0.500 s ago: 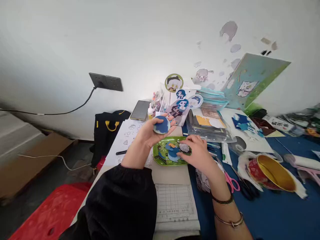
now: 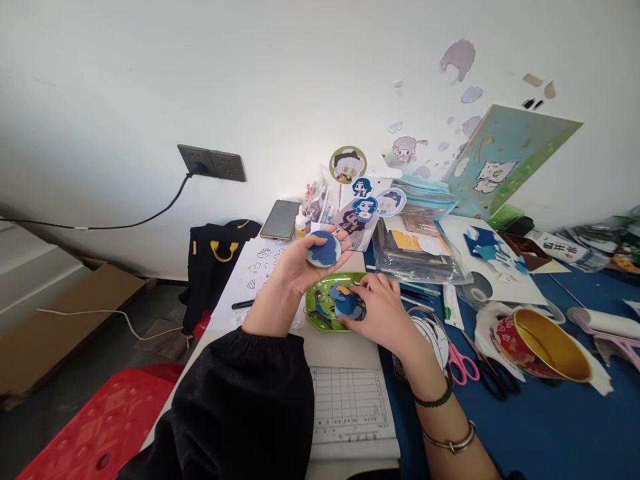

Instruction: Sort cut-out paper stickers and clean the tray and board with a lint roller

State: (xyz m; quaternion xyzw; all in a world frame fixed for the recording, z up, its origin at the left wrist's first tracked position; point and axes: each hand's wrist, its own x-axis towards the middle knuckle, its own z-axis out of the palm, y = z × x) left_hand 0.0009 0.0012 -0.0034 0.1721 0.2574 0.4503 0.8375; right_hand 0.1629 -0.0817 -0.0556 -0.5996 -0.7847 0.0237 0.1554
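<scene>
My left hand (image 2: 295,267) holds a round badge (image 2: 323,251) with a dark blue shape on a pale ground, raised a little above the desk. Below it lies a small green tray (image 2: 316,307) with several cut paper pieces, blue and orange among them. My right hand (image 2: 383,310) reaches into the tray from the right, its fingers pinched on a blue paper piece (image 2: 346,305) at the tray's right end. The left arm wears a black sleeve; the right wrist has a dark band and a metal bangle.
Pink-handled scissors (image 2: 463,365) and a red and gold tin (image 2: 543,347) lie right of my hand on the blue mat (image 2: 540,433). A phone (image 2: 281,219), glue bottle (image 2: 300,223), cartoon cut-outs and plastic sleeves crowd the back. A printed grid sheet (image 2: 350,407) lies near me. A red stool (image 2: 100,433) stands left.
My right hand has slid left across the tray, from a small round grey piece onto the blue paper piece. The left hand with the badge has stayed put.
</scene>
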